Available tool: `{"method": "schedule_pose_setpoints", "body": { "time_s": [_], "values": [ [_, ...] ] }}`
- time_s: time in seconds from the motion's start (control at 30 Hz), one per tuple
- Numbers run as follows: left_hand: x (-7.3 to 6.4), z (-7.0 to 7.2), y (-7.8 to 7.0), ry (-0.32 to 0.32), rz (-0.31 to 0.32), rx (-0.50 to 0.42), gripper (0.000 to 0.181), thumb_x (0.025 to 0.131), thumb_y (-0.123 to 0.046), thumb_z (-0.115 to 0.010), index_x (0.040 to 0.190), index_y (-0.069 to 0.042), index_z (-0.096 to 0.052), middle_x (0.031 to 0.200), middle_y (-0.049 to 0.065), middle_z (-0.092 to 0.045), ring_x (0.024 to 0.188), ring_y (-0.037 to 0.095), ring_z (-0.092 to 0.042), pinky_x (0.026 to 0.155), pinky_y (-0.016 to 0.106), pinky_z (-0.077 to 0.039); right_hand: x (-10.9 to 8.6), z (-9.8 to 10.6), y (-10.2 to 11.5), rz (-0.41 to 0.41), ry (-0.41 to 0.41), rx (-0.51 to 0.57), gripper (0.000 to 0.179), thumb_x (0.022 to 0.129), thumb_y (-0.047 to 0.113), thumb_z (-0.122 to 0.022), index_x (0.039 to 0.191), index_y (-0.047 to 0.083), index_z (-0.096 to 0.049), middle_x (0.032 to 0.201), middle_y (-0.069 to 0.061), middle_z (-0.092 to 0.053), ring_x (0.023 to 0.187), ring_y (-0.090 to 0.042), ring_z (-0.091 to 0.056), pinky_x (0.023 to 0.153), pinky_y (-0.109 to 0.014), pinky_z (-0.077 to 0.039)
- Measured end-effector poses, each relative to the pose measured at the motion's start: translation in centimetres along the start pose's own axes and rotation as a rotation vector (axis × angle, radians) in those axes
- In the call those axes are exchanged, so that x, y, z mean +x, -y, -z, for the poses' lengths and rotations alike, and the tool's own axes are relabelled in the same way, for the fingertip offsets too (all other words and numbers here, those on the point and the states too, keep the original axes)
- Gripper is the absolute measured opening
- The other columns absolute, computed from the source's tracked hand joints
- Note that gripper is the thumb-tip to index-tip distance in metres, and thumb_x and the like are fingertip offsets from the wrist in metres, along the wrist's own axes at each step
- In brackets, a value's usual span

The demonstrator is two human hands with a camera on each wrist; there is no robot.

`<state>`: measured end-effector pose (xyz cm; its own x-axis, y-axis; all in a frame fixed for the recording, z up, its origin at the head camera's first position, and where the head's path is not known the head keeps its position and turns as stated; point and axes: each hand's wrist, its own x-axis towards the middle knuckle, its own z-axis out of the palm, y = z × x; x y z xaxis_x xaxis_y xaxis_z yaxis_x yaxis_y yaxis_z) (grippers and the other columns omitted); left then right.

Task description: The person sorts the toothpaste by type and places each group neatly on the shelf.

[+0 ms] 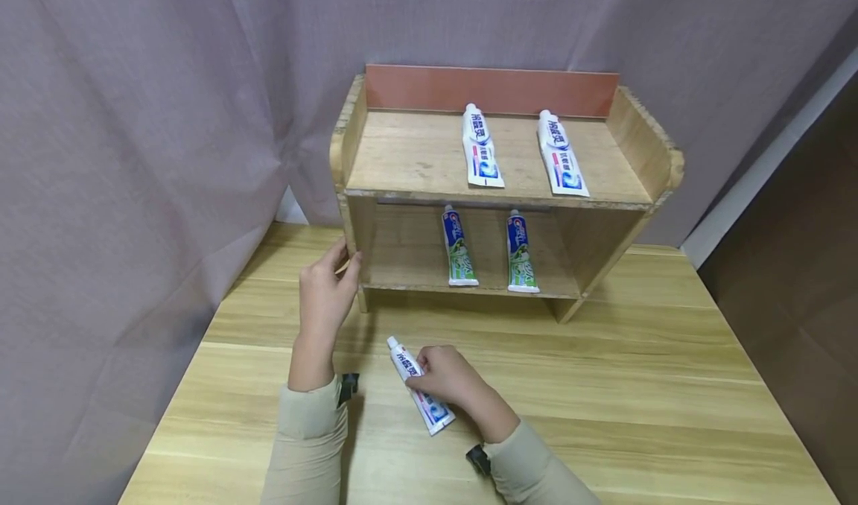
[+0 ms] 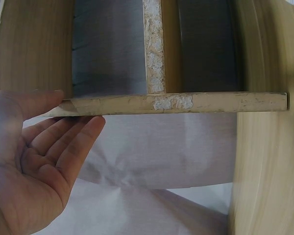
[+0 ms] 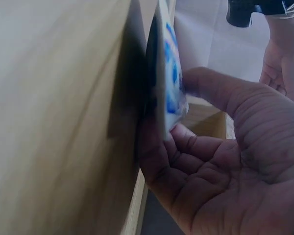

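Observation:
My right hand (image 1: 447, 377) holds a white toothpaste tube (image 1: 429, 408) with blue lettering, low over the table in front of the shelf. Its thumb lies across the printed face and the fingers curl beneath, as the right wrist view shows; the tube (image 3: 170, 73) appears edge-on there. My left hand (image 1: 326, 285) pinches the front edge of the wooden shelf's (image 1: 354, 229) left side panel. In the left wrist view, that thumb lies on one face of the panel (image 2: 210, 102) and the fingers on the other.
Two white toothpaste tubes, a left one (image 1: 481, 151) and a right one (image 1: 561, 155), lie on the upper board. On the lower board lie two blue-and-green tubes (image 1: 459, 248) (image 1: 519, 255). Grey cloth (image 1: 167, 118) hangs behind the wooden table (image 1: 670, 386).

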<state>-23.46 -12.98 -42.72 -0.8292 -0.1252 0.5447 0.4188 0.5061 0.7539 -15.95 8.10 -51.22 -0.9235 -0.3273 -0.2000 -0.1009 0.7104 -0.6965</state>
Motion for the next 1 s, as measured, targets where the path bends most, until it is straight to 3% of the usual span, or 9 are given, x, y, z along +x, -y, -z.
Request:
{"method": "schedule_pose_setpoints", "body": {
  "time_s": [0.47,1.0],
  "values": [
    [-0.1,0.0,0.0,0.0,0.005,0.002,0.031,0.097,-0.012,-0.066,0.127,-0.005,-0.068,0.117,0.017,-0.071,0.108,0.03,-0.069,0.082,0.03,-0.063,0.0,1.4,-0.9,0.037,0.003,0.07,0.02,0.085,0.02,-0.08,0.083,0.007,-0.064,0.069,0.001,-0.056,0.057,-0.008,-0.054,0.048,-0.02,-0.049],
    [0.0,0.0,-0.1,-0.004,-0.001,-0.008,0.031,0.097,-0.011,-0.067,0.126,-0.004,-0.069,0.116,0.018,-0.071,0.108,0.03,-0.07,0.082,0.032,-0.064,-0.1,2.6,-0.7,0.058,-0.029,0.139,0.016,0.085,0.017,-0.08,0.088,0.006,-0.069,0.077,0.0,-0.061,0.065,-0.011,-0.057,0.055,-0.022,-0.054]
  ]
}}
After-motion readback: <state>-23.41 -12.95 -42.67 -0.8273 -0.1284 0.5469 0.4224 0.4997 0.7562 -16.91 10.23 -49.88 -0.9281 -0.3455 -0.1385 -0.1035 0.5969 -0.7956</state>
